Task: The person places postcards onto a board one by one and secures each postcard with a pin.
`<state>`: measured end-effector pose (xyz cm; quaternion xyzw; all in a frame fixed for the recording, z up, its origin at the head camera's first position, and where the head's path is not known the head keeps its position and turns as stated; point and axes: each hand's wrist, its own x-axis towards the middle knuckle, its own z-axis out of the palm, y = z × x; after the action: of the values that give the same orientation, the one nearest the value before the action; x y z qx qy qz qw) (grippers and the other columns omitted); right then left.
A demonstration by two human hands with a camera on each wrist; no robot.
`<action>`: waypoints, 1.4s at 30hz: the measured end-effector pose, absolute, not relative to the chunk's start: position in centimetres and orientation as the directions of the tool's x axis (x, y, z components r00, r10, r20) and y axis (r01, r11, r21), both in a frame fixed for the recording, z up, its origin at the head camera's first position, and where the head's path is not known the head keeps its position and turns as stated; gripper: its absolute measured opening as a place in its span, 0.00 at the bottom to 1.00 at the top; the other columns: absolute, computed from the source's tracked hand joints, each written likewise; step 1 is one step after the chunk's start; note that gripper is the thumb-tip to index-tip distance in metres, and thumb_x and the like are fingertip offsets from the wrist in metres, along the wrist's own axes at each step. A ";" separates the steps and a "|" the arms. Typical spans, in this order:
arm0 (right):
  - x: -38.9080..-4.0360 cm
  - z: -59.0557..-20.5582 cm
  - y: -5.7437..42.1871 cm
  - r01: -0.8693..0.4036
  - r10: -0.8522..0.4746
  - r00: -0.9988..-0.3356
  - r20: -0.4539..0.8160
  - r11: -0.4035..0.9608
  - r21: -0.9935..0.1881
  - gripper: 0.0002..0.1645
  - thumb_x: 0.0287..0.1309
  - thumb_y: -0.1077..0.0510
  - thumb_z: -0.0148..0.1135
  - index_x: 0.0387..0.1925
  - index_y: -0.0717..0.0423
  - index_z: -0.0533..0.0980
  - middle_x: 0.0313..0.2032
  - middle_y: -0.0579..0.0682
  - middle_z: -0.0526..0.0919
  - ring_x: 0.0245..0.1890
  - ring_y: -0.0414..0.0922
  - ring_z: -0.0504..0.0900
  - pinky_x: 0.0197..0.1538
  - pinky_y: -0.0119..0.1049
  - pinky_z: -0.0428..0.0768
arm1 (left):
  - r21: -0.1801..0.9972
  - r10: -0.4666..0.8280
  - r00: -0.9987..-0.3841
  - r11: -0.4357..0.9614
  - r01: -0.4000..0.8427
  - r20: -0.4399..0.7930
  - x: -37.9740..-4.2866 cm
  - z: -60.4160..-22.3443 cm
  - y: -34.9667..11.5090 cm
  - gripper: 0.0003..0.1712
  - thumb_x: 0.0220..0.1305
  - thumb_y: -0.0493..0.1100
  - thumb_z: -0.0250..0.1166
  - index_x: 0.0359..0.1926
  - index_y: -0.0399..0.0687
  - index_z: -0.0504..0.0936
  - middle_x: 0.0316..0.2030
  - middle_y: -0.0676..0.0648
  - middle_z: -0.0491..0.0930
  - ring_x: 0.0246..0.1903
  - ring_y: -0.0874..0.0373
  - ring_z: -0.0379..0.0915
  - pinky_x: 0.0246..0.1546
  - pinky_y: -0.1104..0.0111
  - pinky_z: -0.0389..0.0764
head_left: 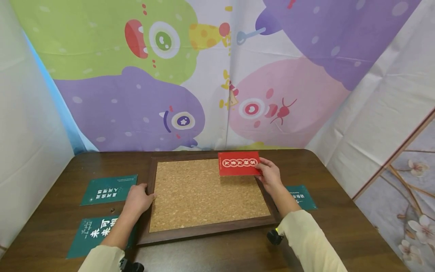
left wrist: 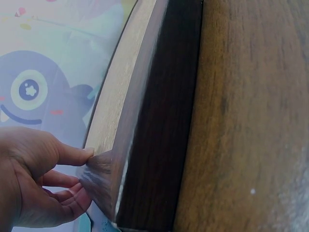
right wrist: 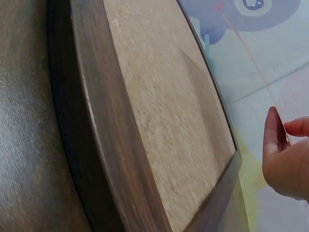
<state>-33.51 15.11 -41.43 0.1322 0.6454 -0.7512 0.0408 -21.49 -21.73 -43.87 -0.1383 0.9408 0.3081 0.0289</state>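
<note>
A framed cork board (head_left: 204,228) with a dark brown wooden rim lies flat on the table. My left hand (head_left: 137,200) grips its left rim; in the left wrist view the thumb (left wrist: 77,155) lies over the top and the fingers curl at the outer edge. Over the board's far right corner, my right hand (head_left: 270,177) pinches a red card (head_left: 234,170) by its right end. White lettering in an oval border faces up on this card, and its shadow falls on the cork. The right wrist view shows the card (right wrist: 277,126) nearly edge-on.
Two dark green cards, one farther back (head_left: 108,189) and one nearer (head_left: 85,236), lie left of the board. Another green card (head_left: 302,198) is partly hidden behind the right forearm. A cartoon-printed curtain (head_left: 136,109) hangs behind the brown table (head_left: 204,257).
</note>
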 end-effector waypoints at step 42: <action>-33.3 -42.5 10.1 0.190 0.105 -0.975 -0.197 -0.077 -0.979 0.28 0.46 0.67 0.55 0.53 0.56 0.68 0.44 0.56 0.75 0.12 0.33 0.68 0.15 0.26 0.60 | 0.578 -0.234 -0.964 0.773 -0.262 -0.125 -21.2 -44.0 -21.7 0.30 0.59 0.40 0.55 0.56 0.21 0.60 0.49 0.23 0.61 0.50 0.33 0.61 0.47 0.47 0.68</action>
<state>-33.25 10.07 -42.50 0.1088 0.6786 -0.7258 0.0291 -21.16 -21.69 -44.02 -0.1318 0.9413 0.3100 0.0230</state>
